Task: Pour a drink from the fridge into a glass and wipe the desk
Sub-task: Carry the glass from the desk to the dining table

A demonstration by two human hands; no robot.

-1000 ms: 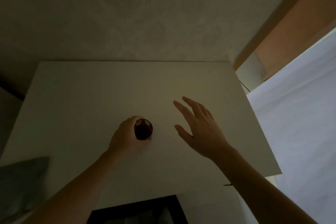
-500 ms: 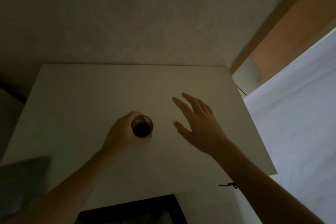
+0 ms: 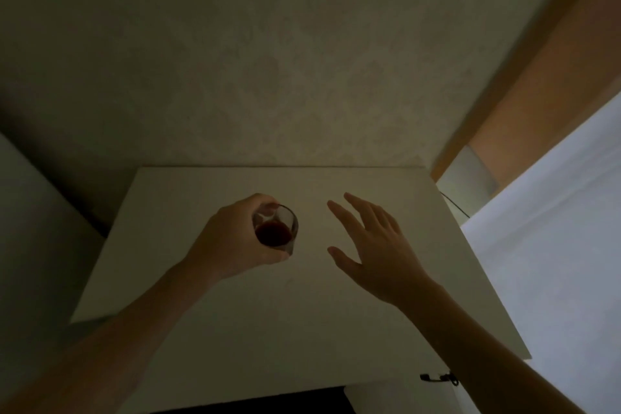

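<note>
A small clear glass (image 3: 277,228) holds a dark red drink. My left hand (image 3: 235,239) is wrapped around its left side and holds it, tilted a little, just above the white desk (image 3: 336,329). My right hand (image 3: 373,249) hovers over the desk to the right of the glass with fingers spread and nothing in it. The room is dim.
The desk stands against a pale patterned wall (image 3: 268,60). A bright white surface (image 3: 554,228) lies to the right past the desk edge, with an orange panel (image 3: 554,77) above it. A thin black cable (image 3: 453,203) runs off the desk's right side, and a small dark clip (image 3: 437,377) sits near its front edge.
My left hand has lifted the glass off the desk and brought it closer, tilting it. The right hand stayed open beside it. My view has tilted up toward the wall.
</note>
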